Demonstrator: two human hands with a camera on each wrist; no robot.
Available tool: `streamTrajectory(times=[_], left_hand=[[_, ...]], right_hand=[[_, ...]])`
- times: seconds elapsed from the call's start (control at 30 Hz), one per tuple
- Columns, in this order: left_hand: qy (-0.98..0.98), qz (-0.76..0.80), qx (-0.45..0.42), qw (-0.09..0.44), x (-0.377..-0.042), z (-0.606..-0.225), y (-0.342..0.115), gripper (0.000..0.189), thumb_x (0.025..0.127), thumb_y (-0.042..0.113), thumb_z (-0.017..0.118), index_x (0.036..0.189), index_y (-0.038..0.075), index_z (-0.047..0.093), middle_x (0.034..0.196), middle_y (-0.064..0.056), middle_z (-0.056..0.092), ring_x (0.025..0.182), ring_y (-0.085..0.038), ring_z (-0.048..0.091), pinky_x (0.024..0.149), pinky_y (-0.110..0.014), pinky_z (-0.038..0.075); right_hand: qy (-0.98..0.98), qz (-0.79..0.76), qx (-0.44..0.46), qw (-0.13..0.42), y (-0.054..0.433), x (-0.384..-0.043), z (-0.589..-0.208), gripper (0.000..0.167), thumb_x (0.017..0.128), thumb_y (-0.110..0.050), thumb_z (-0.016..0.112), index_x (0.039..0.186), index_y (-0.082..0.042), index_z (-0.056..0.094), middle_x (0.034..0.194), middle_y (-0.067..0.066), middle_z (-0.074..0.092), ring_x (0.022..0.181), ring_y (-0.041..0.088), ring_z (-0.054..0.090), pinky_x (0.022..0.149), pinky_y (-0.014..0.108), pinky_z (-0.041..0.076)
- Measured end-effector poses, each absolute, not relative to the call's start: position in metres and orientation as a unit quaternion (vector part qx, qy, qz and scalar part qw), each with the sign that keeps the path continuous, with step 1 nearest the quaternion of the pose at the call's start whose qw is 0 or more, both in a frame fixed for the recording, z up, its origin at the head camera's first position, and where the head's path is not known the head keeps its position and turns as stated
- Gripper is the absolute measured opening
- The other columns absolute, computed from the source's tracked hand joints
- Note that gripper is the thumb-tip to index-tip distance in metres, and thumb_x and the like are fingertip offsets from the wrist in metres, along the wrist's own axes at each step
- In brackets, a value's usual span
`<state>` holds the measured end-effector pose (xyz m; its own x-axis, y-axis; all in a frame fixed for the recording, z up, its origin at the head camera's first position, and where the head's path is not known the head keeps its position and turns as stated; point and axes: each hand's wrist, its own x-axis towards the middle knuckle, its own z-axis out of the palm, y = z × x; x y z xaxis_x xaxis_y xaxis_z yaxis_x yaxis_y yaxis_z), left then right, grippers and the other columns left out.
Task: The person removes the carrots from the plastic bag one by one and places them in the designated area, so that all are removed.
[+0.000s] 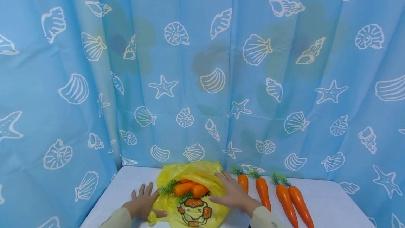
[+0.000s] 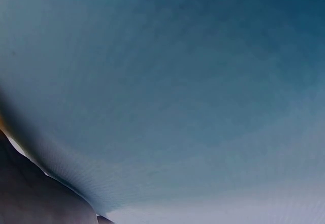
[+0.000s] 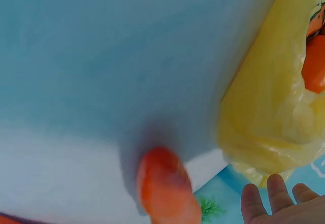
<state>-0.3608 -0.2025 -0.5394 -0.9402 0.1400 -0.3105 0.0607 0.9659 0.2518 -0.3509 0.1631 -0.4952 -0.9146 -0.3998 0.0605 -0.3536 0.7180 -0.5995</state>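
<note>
A yellow plastic bag (image 1: 172, 205) with a cartoon print lies on the table, its mouth spread and several orange carrots (image 1: 186, 187) with green tops showing inside. At its left edge is my left hand (image 1: 143, 201), fingers spread and thumb reaching toward the bag's lower side. My right hand (image 1: 232, 191) is against the bag's right side with fingers extended. In the right wrist view, the straight fingers (image 3: 278, 196) of that hand appear beside the yellow plastic (image 3: 264, 117). Only a dark, shadowed part of the hand (image 2: 43, 198) shows in the left wrist view.
Right of the bag, several loose carrots (image 1: 286, 201) lie in a row on the white table (image 1: 335, 203), leafy tops toward the back. A blue curtain (image 1: 196, 115) with shell prints hangs behind the table and along its left side.
</note>
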Motion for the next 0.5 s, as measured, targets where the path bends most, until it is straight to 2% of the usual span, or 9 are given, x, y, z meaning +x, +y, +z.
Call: streamTrajectory(times=[0.2, 0.5], left_hand=[[0.978, 0.115, 0.050, 0.167, -0.363, -0.544, -0.204, 0.114, 0.063, 0.088, 0.061, 0.150, 0.018, 0.042, 0.162, -0.024, 0.018, 0.146, -0.056, 0.008, 0.111, -0.077, 0.001], [0.977, 0.123, 0.051, 0.166, -0.363, -0.543, -0.204, 0.112, 0.063, 0.087, 0.062, 0.150, 0.018, 0.042, 0.162, -0.024, 0.017, 0.146, -0.057, 0.008, 0.111, -0.077, 0.000]], right_hand=[[0.926, -0.303, -0.225, 0.034, 0.156, -0.350, -0.496, 0.090, 0.085, -0.067, 0.063, 0.154, -0.017, 0.034, 0.162, 0.020, 0.023, 0.140, 0.051, 0.034, 0.100, 0.075, 0.035], [0.931, -0.283, -0.232, 0.019, 0.150, -0.353, -0.504, 0.089, 0.084, -0.068, 0.062, 0.153, -0.018, 0.036, 0.160, 0.019, 0.027, 0.138, 0.049, 0.038, 0.101, 0.076, 0.033]])
